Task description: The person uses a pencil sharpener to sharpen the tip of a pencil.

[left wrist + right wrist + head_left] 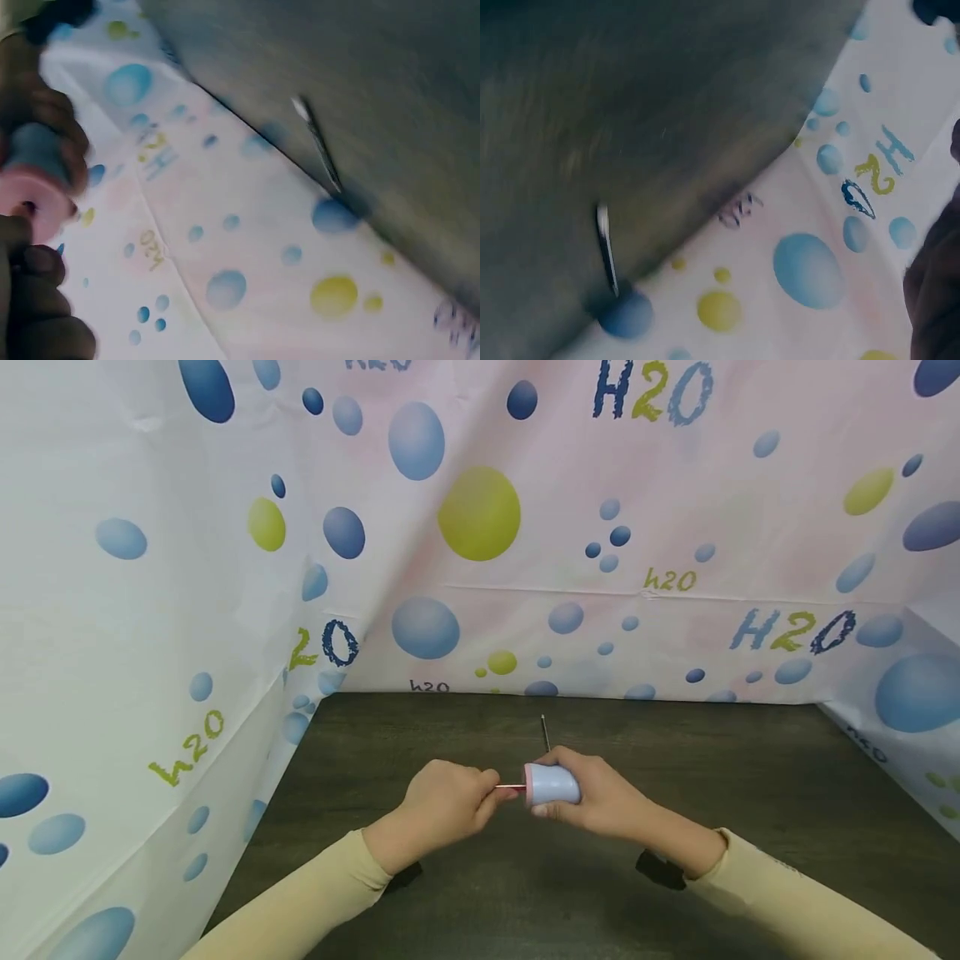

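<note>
On the far side of the light-blue cylinder (553,784), a slim metallic rod (545,735) lies on the dark tabletop (480,893), pointing away. In the head view its near end is hidden behind the right hand (603,793); the left wrist view shows the rod whole, one end close to the table's far edge. A white sheet (675,518) with blue and green spots and H2O lettering rises beyond the cylinder along that edge. More spotted sheeting stands well to the left and well to the right of the cylinder, bounding the table on both sides. Dark table surface stretches left, right and nearward of the cylinder, with most width to its right. Both forearms, in cream sleeves, reach in from the near side of the cylinder, and dark bands show under the wrists.

The right hand is curled round the cylinder from its right, thumb on the near side. The cylinder's pink end faces left. Just left of it, the left hand (450,802) pinches a thin red stick (512,787) that reaches the pink face. Whether the cylinder touches the table cannot be told.
</note>
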The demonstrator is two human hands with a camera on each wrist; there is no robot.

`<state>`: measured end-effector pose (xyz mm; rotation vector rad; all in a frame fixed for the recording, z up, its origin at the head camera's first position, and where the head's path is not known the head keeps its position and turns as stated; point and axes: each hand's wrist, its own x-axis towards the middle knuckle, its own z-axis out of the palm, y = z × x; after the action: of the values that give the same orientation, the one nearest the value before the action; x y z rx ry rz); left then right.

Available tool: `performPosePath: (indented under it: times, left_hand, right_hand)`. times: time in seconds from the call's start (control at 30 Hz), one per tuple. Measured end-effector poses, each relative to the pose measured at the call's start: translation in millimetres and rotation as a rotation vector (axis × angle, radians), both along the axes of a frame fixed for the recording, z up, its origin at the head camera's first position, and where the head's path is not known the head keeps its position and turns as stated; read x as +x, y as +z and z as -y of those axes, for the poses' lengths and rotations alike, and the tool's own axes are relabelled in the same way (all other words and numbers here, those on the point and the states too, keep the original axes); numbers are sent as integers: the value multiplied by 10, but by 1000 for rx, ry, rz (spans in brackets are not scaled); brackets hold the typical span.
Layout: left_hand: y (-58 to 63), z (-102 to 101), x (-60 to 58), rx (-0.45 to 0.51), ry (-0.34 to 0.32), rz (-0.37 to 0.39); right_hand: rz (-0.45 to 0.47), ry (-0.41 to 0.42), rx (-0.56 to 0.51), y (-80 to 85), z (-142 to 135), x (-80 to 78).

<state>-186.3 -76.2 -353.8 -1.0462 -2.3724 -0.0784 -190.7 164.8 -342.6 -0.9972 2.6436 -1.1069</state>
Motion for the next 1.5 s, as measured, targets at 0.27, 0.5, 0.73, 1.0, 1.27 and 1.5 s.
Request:
performPosePath:
  times: [0.27,0.5,0.73,1.0,1.27,1.5]
  left_hand:
    - [-115,20,-97,-73,-124,-501]
    - [-67,32,-91,68,4,532]
    - [-50,118,-256,338,-56,1346]
    - [39,50,-67,190,-66,940]
    - [-73,15,21,-35,7,-56]
    - [-157,24,-82,-6,-179,-538]
  right_hand:
    - [1125,256,-326,-122,-161,-237]
    - [212,63,-114,-138,-97,-128]
    - [-1047,76,302,-210,-25,-43]
    - [-1073,144,220,-303,15,-32]
    - [-178,43,91,-104,16,11]
    - [986,188,-194,17,-84,-132]
